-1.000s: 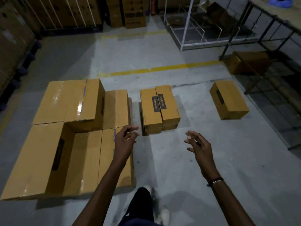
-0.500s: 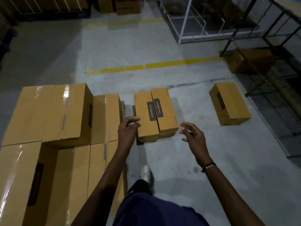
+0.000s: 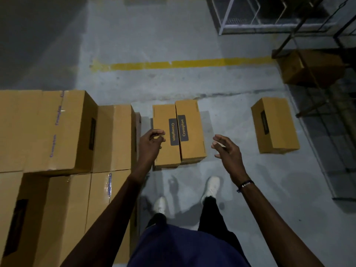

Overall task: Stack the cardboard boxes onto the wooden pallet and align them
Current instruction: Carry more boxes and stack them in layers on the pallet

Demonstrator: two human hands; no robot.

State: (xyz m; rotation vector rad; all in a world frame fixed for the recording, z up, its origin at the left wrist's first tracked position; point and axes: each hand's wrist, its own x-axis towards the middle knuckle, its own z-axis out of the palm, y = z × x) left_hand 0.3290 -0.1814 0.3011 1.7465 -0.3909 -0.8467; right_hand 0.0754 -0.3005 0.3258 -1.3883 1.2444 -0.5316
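Two floor boxes [image 3: 178, 132] sit between loosely curled left fingers [image 3: 159, 134] and spread right fingers [image 3: 219, 140], both empty.

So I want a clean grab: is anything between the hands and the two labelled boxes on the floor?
Nothing visible: left hand and right hand flank the paired boxes with only bare floor around.

The person's arms were bare, with no sleeves in view down to the left hand [image 3: 151, 145] and the right hand [image 3: 228, 152]. A thin dark bracelet [image 3: 245, 185] with a few small pale beads circled the right wrist. The top [image 3: 185, 247] was dark blue, the trousers [image 3: 212, 214] black, and the shoes [image 3: 211, 186] white.
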